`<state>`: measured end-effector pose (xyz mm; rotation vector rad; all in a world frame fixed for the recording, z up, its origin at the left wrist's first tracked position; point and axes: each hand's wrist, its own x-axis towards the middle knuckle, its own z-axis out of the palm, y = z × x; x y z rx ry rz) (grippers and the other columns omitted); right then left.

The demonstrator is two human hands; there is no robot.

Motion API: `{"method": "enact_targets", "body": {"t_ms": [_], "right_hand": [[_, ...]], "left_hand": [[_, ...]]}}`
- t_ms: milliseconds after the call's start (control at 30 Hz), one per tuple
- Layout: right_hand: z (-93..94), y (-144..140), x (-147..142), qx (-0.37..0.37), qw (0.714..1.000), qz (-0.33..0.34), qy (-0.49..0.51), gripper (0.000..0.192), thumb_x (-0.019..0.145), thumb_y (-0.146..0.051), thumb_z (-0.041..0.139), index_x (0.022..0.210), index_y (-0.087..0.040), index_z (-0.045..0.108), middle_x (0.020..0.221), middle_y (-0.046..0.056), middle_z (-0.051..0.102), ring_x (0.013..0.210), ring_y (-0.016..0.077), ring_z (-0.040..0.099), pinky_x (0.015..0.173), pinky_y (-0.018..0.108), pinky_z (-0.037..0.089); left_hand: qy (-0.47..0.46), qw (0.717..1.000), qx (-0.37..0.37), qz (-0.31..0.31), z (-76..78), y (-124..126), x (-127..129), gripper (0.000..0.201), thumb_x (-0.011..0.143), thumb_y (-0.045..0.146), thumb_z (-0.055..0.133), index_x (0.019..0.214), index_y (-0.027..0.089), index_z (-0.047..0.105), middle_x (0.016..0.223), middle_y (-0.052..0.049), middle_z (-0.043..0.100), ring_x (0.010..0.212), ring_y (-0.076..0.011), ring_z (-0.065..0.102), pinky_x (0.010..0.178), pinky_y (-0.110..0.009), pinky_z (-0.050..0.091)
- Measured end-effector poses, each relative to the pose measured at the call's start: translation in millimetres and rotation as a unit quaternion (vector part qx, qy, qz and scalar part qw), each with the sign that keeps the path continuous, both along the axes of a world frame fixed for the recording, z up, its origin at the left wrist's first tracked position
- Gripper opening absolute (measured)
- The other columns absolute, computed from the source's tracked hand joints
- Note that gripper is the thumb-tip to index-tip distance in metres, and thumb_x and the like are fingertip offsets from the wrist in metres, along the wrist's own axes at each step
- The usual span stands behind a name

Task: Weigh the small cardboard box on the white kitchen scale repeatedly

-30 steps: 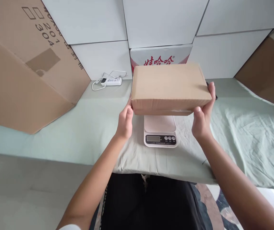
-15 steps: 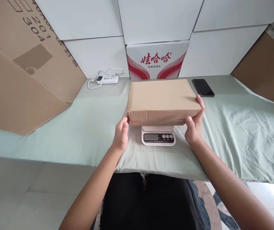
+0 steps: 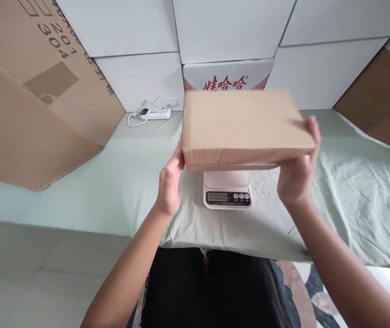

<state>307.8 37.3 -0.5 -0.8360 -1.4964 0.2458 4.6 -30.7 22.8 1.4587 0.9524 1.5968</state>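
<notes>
Got the cardboard box [image 3: 242, 125] pinched at both ends, left hand [image 3: 168, 184] and right hand [image 3: 297, 175] closed on it, hovering clear above the kitchen scale [image 3: 227, 190]. Not resting on the platform.

Large cardboard carton [image 3: 27, 91], ten o'clock; white power strip [image 3: 155, 114], eleven; printed water carton [image 3: 227, 75], twelve; green cloth [image 3: 352, 191], three.

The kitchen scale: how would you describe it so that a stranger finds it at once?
On the green cloth, under the cardboard box held by both hands, sits the scale. It alone is small and white, with a dark display and round buttons.
</notes>
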Motion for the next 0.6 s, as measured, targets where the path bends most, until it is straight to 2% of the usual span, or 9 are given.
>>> {"method": "enact_targets", "body": {"t_ms": [67, 100, 167, 267, 400, 500, 600], "right_hand": [[22.7, 14, -2, 0.028, 0.999, -0.015, -0.016, 0.08, 0.098, -0.097, 0.036, 0.171, -0.065, 0.041, 0.183, -0.013, 0.046, 0.179, 0.0422, 0.039, 0.149, 0.072, 0.039], [30.3, 24, -4, 0.034, 0.999, -0.017, -0.018, 0.078, 0.099, -0.096, 0.034, 0.17, -0.063, 0.042, 0.183, -0.012, 0.047, 0.179, 0.0417, 0.039, 0.15, 0.071, 0.038], [33.1, 50, -7, 0.034, 0.999, -0.026, -0.01, 0.078, 0.103, -0.093, 0.031, 0.17, -0.056, 0.046, 0.183, -0.009, 0.047, 0.181, 0.0405, 0.034, 0.151, 0.069, 0.034], [8.7, 88, -10, -0.019, 1.0, -0.005, 0.013, 0.087, 0.098, -0.097, 0.039, 0.174, -0.054, 0.038, 0.188, -0.005, 0.043, 0.181, 0.038, 0.037, 0.151, 0.069, 0.034], [-32.5, 109, -9, -0.072, 0.997, -0.002, 0.006, 0.098, 0.094, -0.101, 0.041, 0.176, -0.048, 0.038, 0.188, -0.001, 0.042, 0.182, 0.0386, 0.033, 0.149, 0.073, 0.031], [-43.3, 107, -8, -0.086, 0.996, 0.01, 0.005, 0.102, 0.091, -0.101, 0.05, 0.174, -0.042, 0.043, 0.187, 0.005, 0.045, 0.184, 0.0384, 0.029, 0.151, 0.071, 0.029], [-44.8, 107, -9, -0.108, 0.994, 0.02, 0.002, 0.104, 0.09, -0.101, 0.05, 0.174, -0.04, 0.042, 0.188, 0.007, 0.046, 0.183, 0.0378, 0.032, 0.151, 0.07, 0.029]], "left_hand": [[-0.004, 1.0, 0.017, -0.003, 15.1, 19, 1, 0.094, 0.096, 0.101, 0.04, 0.155, 0.036, 0.074, 0.168, -0.005, 0.072, 0.181, -0.0392, 0.037, 0.147, -0.052, 0.039], [-0.007, 1.0, 0.016, -0.007, 19.1, 33, 3, 0.093, 0.097, 0.101, 0.039, 0.153, 0.036, 0.074, 0.167, -0.005, 0.072, 0.181, -0.0389, 0.038, 0.147, -0.053, 0.038], [-0.023, 1.0, -0.002, -0.012, 18.0, 63, 7, 0.093, 0.098, 0.1, 0.038, 0.152, 0.034, 0.075, 0.166, -0.006, 0.073, 0.18, -0.0383, 0.04, 0.147, -0.056, 0.037], [-0.027, 0.999, -0.033, -0.006, -2.7, 102, 14, 0.097, 0.097, 0.1, 0.041, 0.155, 0.029, 0.072, 0.171, -0.009, 0.07, 0.178, -0.0378, 0.044, 0.146, -0.053, 0.038], [-0.011, 0.997, -0.071, 0.009, -37.9, 125, 15, 0.098, 0.096, 0.102, 0.042, 0.157, 0.03, 0.071, 0.173, -0.007, 0.069, 0.179, -0.0366, 0.041, 0.145, -0.048, 0.041], [-0.01, 0.995, -0.097, 0.011, -52.9, 131, 12, 0.098, 0.096, 0.101, 0.041, 0.155, 0.029, 0.071, 0.168, -0.008, 0.073, 0.179, -0.037, 0.041, 0.145, -0.05, 0.04], [-0.013, 0.994, -0.112, 0.011, -58.3, 135, 11, 0.098, 0.097, 0.102, 0.039, 0.153, 0.029, 0.073, 0.164, -0.008, 0.076, 0.179, -0.0363, 0.043, 0.147, -0.05, 0.037]]}}
